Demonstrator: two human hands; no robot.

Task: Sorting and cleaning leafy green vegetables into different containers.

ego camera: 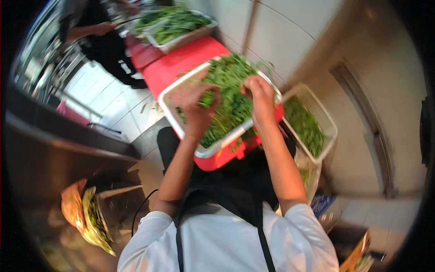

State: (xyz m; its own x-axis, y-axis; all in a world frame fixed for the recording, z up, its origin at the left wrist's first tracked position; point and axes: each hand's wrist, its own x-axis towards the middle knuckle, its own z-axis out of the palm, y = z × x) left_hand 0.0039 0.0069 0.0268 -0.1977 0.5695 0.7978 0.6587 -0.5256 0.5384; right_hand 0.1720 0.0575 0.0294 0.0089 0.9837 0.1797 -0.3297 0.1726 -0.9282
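Observation:
A white plastic basket full of loose leafy greens sits before me on a red table. My left hand is over the basket's left half, its fingers curled around a small bunch of green leaves. Above the right side of the greens is my right hand, with the fingers bent in towards the palm. Whether a sprig is pinched in it cannot be made out, as the fingertips are blurred.
Another white basket of greens stands lower at the right. Further along the table is a white tray heaped with leaves. At upper left a co-worker holds a long thin tool. Bagged greens lie at lower left.

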